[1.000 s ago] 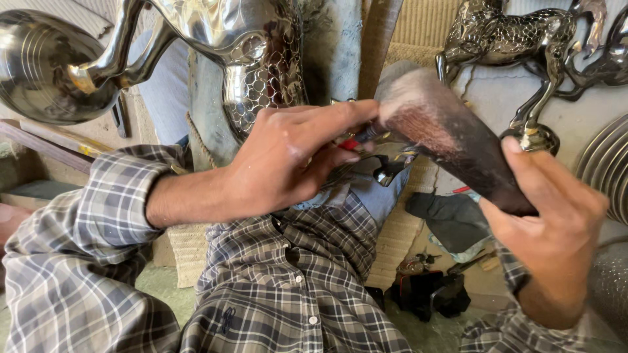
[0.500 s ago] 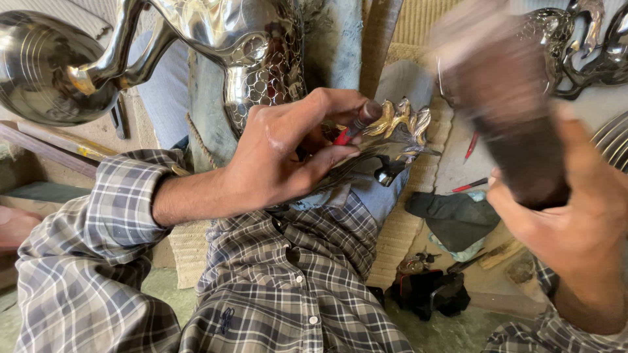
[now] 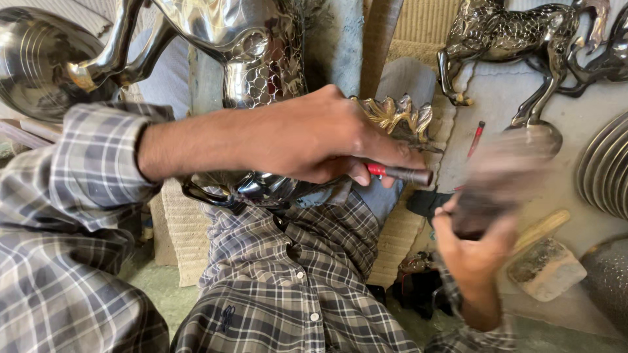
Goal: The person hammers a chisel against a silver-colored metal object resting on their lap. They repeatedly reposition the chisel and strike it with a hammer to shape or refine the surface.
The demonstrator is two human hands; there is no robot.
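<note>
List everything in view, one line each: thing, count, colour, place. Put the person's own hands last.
punch tool: one, red grip with dark metal tip, pinched in the left hand.
mallet: one, dark brown, motion-blurred, gripped in the right hand.
workpiece: one, shiny silver metal with a gold leafy crest, lying in the lap under the left hand.
big horse figure: one, polished silver with a scale pattern, top centre.
small horse figure: one, silver, top right; part of another at the edge.
round dish: one, silver, top left.
ribbed plates: silver, right edge, count unclear.
stone block: one, grey, lower right.
left hand: centre.
right hand: lower right.
</note>
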